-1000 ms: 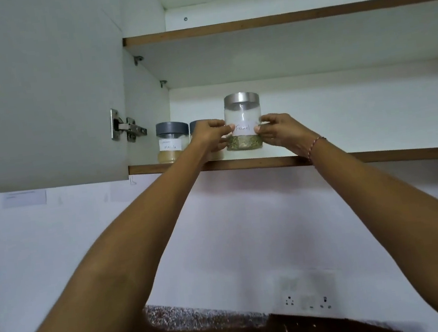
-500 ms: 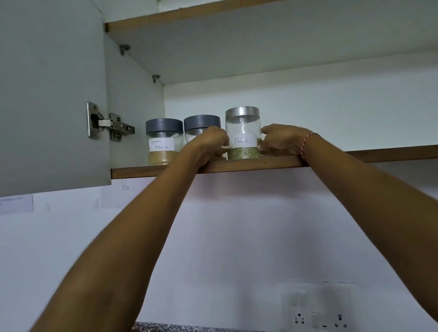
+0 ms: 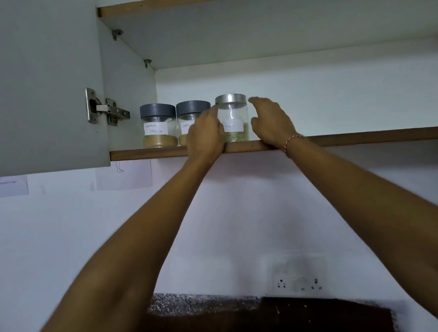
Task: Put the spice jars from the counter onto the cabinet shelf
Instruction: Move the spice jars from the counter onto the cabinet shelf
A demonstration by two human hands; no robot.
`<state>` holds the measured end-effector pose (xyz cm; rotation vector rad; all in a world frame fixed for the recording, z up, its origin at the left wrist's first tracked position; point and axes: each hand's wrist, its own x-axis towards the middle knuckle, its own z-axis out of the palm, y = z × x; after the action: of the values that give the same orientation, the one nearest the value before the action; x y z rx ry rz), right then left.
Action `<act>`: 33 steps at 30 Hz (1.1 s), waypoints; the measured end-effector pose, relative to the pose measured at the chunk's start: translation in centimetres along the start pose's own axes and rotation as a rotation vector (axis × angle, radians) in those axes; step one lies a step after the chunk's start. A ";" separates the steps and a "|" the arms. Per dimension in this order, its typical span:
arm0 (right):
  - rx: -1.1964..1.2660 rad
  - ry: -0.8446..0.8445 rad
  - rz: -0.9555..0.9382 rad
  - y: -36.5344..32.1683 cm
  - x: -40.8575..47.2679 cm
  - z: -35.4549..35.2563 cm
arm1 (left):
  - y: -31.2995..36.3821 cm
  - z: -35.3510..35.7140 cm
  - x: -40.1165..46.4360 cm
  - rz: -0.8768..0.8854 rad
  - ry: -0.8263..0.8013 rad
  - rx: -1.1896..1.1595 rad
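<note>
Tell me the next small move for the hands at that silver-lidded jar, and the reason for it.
Probably draw both hands back off the shelf. The silver-lidded jar stands upright on the shelf beside the two grey-lidded jars; the right hand is open and clear of it, and the left hand only rests against its side.

The right jar (image 3: 233, 118) is clear and glossy with a brushed metal lid; the two left jars (image 3: 158, 126) carry matt grey lids and paper labels. The shelf (image 3: 360, 138) has a wood-look edge, the door (image 3: 26, 84) a smooth matt grey, its hinge (image 3: 107, 109) shiny metal.
</note>
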<state>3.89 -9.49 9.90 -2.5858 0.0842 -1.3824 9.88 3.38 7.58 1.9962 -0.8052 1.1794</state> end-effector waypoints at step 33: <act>-0.137 -0.402 0.909 24.3 -57.8 3.5 | 16.0 23.2 -52.1 -0.084 -1.212 -0.521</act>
<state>-24.38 -24.20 -44.21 -2.3324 1.1414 -0.5324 -12.17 -15.64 -43.96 2.1010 -1.3656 -0.4307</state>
